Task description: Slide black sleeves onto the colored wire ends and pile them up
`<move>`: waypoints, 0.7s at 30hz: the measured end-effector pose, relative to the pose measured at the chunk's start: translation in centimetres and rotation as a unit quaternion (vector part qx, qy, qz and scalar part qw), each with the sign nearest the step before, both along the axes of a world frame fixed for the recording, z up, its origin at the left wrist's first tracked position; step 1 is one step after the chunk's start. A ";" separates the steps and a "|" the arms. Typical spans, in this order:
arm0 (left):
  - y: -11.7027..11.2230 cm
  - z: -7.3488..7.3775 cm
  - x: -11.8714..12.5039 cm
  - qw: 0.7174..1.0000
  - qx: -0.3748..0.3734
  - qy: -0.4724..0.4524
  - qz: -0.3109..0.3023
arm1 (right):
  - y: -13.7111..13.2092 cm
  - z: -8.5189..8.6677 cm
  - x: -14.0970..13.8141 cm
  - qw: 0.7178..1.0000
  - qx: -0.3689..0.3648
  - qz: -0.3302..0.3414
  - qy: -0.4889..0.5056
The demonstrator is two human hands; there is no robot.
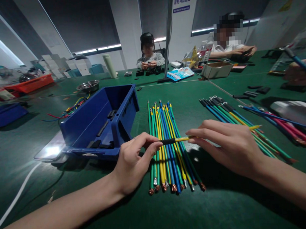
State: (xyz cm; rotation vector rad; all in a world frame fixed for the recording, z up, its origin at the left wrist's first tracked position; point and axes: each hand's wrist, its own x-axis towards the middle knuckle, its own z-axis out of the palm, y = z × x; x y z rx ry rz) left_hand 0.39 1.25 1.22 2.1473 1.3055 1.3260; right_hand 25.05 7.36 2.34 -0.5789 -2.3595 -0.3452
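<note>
My left hand (134, 159) pinches the black sleeve (168, 141) at the end of a yellow wire (184, 138). My right hand (225, 145) grips the same wire farther along; its yellow tip sticks out past the hand to the right. Both hands hover above a bundle of green, yellow and blue wires (167, 151) lying on the green table (172, 208). A blue plastic bin (100, 125) holding black sleeves stands just left of my left hand.
A second row of wires with black sleeves (234, 119) lies to the right, beside red and blue wires (285, 125). Loose coloured wires (71, 108), a metal bowl (88, 86) and an orange tray (30, 84) sit at the left. Two people work across the table.
</note>
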 end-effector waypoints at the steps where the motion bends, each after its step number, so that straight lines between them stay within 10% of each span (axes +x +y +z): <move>1: 0.0 -0.1 0.0 1.000 -0.012 0.005 0.000 | 0.0 -0.1 0.0 1.000 -0.009 0.003 -0.005; 21: 0.1 -0.2 -0.1 0.998 0.052 0.001 -0.042 | 0.3 -0.5 0.4 0.994 -0.100 0.027 0.021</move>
